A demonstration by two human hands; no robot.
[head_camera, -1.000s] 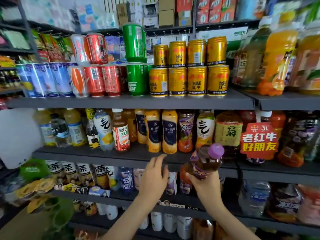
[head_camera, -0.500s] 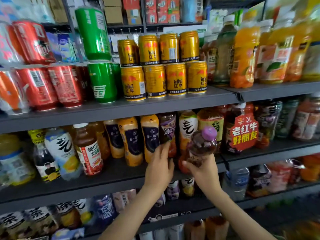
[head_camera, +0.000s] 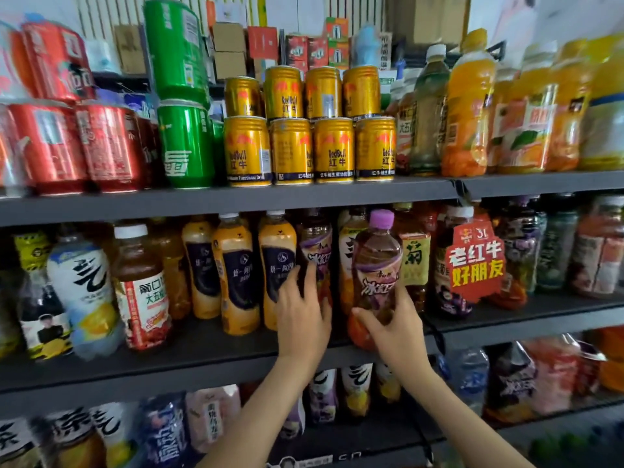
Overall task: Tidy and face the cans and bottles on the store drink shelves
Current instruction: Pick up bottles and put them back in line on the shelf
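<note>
r hand [head_camera: 395,327] grips clear plastic purple-cap btl [head_camera: 376,261]; l hand [head_camera: 302,319] touches shelved btl [head_camera: 315,243].

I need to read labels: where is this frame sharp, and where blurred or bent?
Head view: gold Red Bull cans and purple-capped brown bottle read sharp; red cans at left edge smear; stacked green cans lean, wide-lens distortion.

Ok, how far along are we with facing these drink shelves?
Done: the gold cans on the top shelf stand stacked in two neat rows. In hand: the right hand grips the purple-capped bottle at the middle shelf front edge, while the left hand presses flat against the neighbouring bottles. Left: the red cans and upper green can appear to lean crookedly.
</note>
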